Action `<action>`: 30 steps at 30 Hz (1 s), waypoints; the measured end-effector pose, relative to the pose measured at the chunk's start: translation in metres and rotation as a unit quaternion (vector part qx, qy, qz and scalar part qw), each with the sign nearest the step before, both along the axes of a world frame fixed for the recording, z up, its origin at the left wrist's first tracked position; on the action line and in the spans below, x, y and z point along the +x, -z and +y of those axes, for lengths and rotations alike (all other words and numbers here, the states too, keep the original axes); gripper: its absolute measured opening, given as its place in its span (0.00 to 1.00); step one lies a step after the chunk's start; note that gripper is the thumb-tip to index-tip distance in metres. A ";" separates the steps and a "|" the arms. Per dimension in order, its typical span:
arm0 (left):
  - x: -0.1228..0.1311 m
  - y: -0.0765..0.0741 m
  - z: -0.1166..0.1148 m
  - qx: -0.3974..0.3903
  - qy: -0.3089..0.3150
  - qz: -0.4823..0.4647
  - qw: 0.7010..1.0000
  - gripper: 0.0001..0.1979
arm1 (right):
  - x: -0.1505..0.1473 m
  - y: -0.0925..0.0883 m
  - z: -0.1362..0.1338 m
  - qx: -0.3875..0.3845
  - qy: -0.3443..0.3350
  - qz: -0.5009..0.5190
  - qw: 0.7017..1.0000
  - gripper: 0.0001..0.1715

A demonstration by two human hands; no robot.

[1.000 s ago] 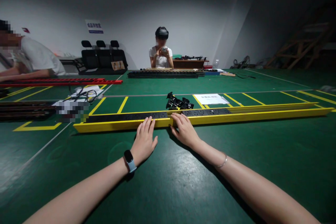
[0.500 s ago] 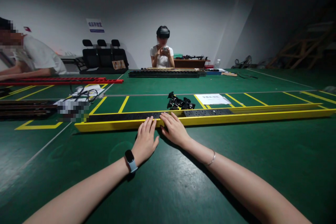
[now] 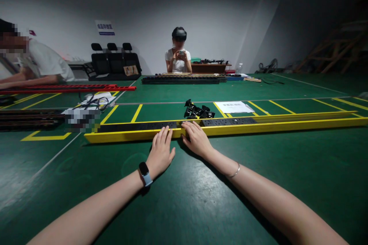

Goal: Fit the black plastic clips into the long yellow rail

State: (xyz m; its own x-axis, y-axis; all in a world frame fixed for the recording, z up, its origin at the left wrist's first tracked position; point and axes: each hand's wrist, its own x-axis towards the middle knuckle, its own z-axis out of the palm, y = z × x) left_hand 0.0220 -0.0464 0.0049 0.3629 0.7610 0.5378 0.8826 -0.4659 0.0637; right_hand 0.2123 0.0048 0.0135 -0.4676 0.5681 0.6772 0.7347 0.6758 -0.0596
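A long yellow channel lies across the green table, with black socket modules set inside it. A second row of black modules fills its left part, and a short gap separates the two rows. My left hand rests its outstretched fingers on the channel's near wall, by the left row's right end. Just to its right, my right hand lays its extended fingers over the same wall at the gap, thumb apart and low on the outside. What its fingertips touch inside is hard to see.
Behind the channel lie a heap of black parts and a white paper sign. Black bars and cables are at left, near a red rail. Across the table, a person holds a phone; another person leans in.
My right hand has shifted slightly right along the channel, widening the space between my hands. My left hand stays at about the same spot on the wall. The view has moved a little.
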 end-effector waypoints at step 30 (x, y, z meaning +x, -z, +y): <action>0.001 0.000 -0.001 0.005 0.004 -0.007 1.000 0.31 | -0.001 -0.001 0.001 -0.012 -0.063 -0.017 0.998 0.25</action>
State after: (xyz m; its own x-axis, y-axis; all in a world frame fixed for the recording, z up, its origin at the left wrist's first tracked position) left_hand 0.0225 -0.0472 0.0048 0.3613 0.7527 0.5504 0.8780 -0.4733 0.0710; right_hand 0.2114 0.0058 0.0148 -0.5583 0.5185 0.6476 0.6456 0.7618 -0.0534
